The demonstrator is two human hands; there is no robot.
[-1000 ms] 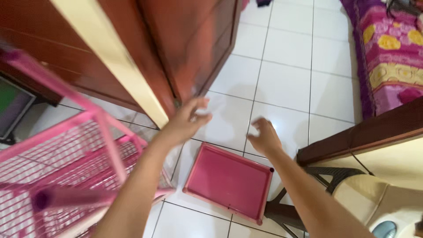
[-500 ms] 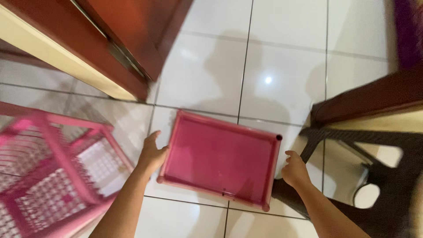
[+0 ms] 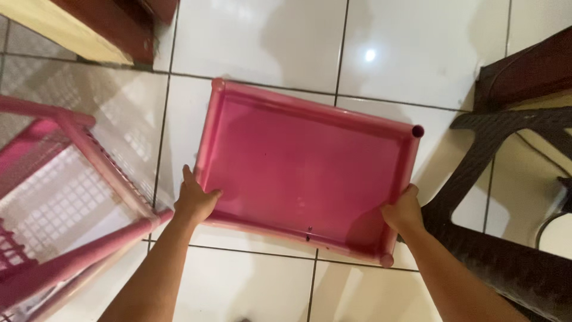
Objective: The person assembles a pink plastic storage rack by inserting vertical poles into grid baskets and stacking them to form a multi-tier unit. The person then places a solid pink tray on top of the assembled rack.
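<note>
- Head view: a pink plastic tray (image 3: 304, 179) is seen from above, over the white tiled floor (image 3: 262, 42), tilted slightly anticlockwise to the tile joints.
- The tray is gripped at its two near corners. The left hand (image 3: 195, 200) is closed on the near-left rim, thumb laid inside the wall, fingers hidden under it.
- The right hand (image 3: 404, 210) is closed on the near-right rim beside the corner post socket; fingers are wrapped over the edge, tips not visible.
- Whether the tray rests on the floor or is lifted clear cannot be told.
- Long axis: runs left to right between the hands. The open hollow side faces up; the round corner sockets point upward.
- Handling, judged: a moulded, stiff, light piece; smooth glossy walls may be slippery. The raised rim gives the best hold; corners are likely the strongest points, the flat panel the weakest.
- Left of the tray a pink lattice rack (image 3: 65, 197) is lying on the floor, near the left hand.
- At the right edge a dark woven plastic chair (image 3: 494, 179) is standing, just beside the right hand.
- At the far-left corner of the floor, brown wooden furniture (image 3: 113, 24) is noted.
</note>
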